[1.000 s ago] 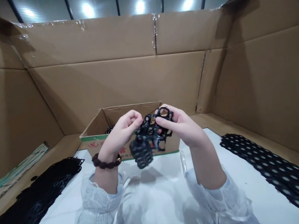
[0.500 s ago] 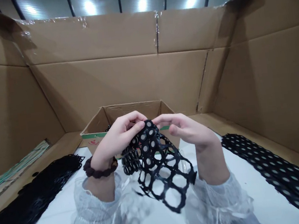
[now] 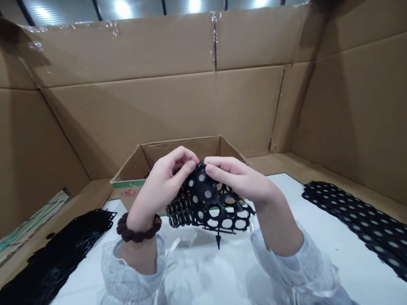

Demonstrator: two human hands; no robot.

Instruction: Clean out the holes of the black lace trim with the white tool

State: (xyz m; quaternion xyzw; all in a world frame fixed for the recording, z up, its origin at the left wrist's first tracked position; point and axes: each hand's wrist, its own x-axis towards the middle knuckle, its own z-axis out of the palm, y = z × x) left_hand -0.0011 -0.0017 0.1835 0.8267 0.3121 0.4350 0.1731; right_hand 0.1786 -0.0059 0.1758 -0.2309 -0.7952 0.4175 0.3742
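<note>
Between my hands hangs a black perforated sheet (image 3: 207, 192), with pale round pieces in some of its holes and other holes see-through. My left hand (image 3: 167, 179) pinches its top edge between thumb and fingers. Close beside it, my right hand (image 3: 238, 175) pinches the top edge too, thumb against the fingers. The left part of the sheet is bunched in folds, and a dark pointed tip hangs from its lower edge. Behind my hands stands an open cardboard box (image 3: 127, 187) with a green stripe.
A pile of black sheets (image 3: 46, 268) lies at the left. At the right is a stack of black sheets with pale dots (image 3: 378, 229). Tall cardboard walls (image 3: 167, 107) surround the white table (image 3: 306, 279). Green and pale strips (image 3: 22, 229) lie at far left.
My right hand has moved left and closed on the sheet's top edge. The sheet's lower right part, which hung lower and spread out, is now higher and more gathered.
</note>
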